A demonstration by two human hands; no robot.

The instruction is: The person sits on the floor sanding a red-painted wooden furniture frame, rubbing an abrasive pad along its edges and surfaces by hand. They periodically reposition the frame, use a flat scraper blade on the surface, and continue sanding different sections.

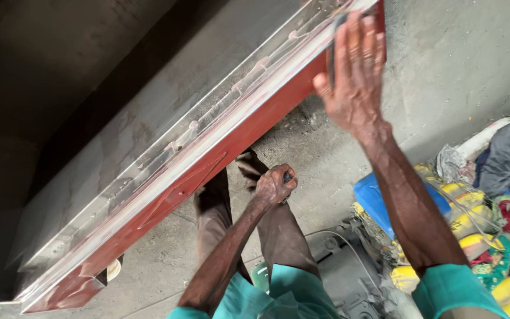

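The long metal panel (166, 171), grey on its face and red-brown along its edge, runs slanted from the lower left to the top right. Its upper end is cut off by the frame, and the dark left part of the picture hides what is behind it. A clear plastic film covers the grey face, so the surface below is hard to read.

The right hand (354, 71) is raised at the top end of the panel, arm stretched upward, fingers spread flat over the red-brown edge and pressing on it.

The left hand (274, 184) is lower, just under the edge, closed in a fist around a small dark tool (288, 177). Only the tip shows, so I cannot tell what kind it is.

A grey machine (343, 266) and a pile of coloured cloth (503, 236) lie on the concrete floor (455, 53), partly cut off at the right.
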